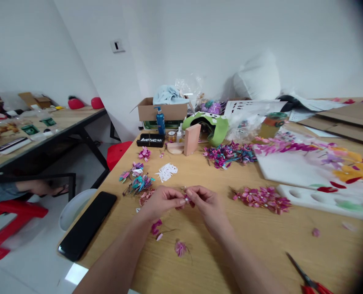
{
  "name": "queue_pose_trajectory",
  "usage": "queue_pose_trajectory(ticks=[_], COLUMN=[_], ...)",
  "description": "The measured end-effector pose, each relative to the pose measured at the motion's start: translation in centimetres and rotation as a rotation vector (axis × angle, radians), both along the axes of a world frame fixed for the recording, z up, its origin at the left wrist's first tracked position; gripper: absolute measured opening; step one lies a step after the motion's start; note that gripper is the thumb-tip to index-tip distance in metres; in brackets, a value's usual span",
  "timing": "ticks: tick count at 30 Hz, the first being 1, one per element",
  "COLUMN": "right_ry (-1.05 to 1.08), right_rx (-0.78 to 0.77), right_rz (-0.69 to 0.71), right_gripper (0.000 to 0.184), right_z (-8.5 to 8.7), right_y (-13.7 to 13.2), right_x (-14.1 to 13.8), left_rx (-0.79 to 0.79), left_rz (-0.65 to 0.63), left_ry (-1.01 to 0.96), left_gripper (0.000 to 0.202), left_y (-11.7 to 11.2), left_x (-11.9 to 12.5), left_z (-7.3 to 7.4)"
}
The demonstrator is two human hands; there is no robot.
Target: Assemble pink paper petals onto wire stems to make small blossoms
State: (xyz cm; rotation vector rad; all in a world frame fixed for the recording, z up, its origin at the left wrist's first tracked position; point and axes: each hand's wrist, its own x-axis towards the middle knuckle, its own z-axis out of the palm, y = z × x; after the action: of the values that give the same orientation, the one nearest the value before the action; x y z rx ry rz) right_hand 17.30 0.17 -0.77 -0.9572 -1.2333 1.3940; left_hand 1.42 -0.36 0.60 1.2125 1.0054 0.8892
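My left hand (161, 203) and my right hand (206, 203) meet over the middle of the wooden table (245, 245). Both pinch one small pink flower piece (187, 199) between their fingertips. Loose pink petals (180, 247) lie just below my wrists. A pile of pink petals (262, 198) sits to the right of my right hand. Teal and pink wired flowers (138, 182) lie to the left of my left hand.
A black phone (87, 224) lies at the table's left edge. Red-handled scissors (306, 277) rest at the lower right. White foam trays (322, 192), a purple-teal petal heap (228, 154), a blue pump bottle (160, 120), a cardboard box (163, 109) and a green object (213, 126) stand behind.
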Motion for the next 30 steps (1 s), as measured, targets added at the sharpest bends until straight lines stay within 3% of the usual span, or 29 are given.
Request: queue_pose_trajectory(ticks=[11,20,27,30], right_ry=[0.310,0.291,0.332,0.370], right_rx=[-0.276,-0.293,-0.298,-0.299], right_rz=[0.205,0.268,0.254,0.122], right_gripper=[0.034,0.038,0.035,0.036], right_z=[-0.13,0.26,0.12,-0.12], right_y=[-0.10,-0.22,-0.44,-0.17], right_x=[-0.13,0.04,-0.20,-0.20], left_rx=[0.012,0.054,0.072,0.095], left_rz=[-0.118,-0.216,-0.222,-0.111], left_ry=[0.027,0.071,0.054,-0.043], left_gripper=[0.017,0.020,0.018,0.016], left_y=[-0.05,-0.22,-0.12,-0.03], left_x=[-0.62,-0.72,-0.74,-0.81], left_z=[-0.34,0.17,-0.37,-0.14])
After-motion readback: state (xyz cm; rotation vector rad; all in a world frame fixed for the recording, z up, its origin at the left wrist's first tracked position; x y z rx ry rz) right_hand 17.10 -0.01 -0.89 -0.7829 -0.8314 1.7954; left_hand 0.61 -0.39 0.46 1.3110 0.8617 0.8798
